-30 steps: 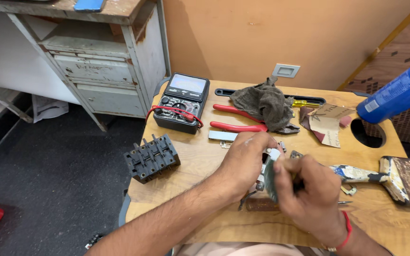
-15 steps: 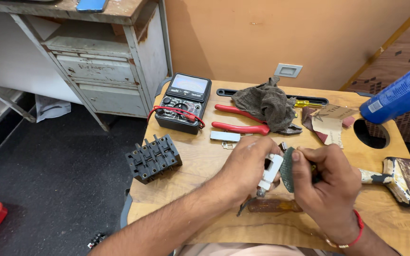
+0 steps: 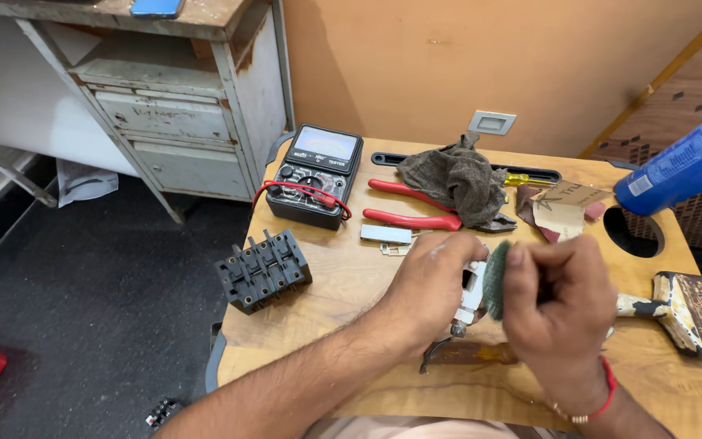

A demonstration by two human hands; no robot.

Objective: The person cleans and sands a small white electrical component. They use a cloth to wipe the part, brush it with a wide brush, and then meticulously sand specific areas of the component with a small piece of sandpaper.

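Multimeter (image 3: 315, 175) left of pliers (image 3: 416, 207) (rag (image 3: 457, 177) on them).

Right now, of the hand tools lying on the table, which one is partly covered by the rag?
The red-handled pliers: their jaw end is tucked under the grey-brown rag. The paintbrush at the right edge and the wooden-handled tool below the hands lie uncovered by it.

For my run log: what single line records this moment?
left hand: grips white part | right hand: presses green pad against it | above wooden table

Mostly hidden in left grip (image 3: 432, 280): white part (image 3: 471, 297). Cut off at right edge: blue can (image 3: 680, 167), brush (image 3: 696, 313). Half buried under rag (image 3: 457, 179): pliers (image 3: 412, 207).
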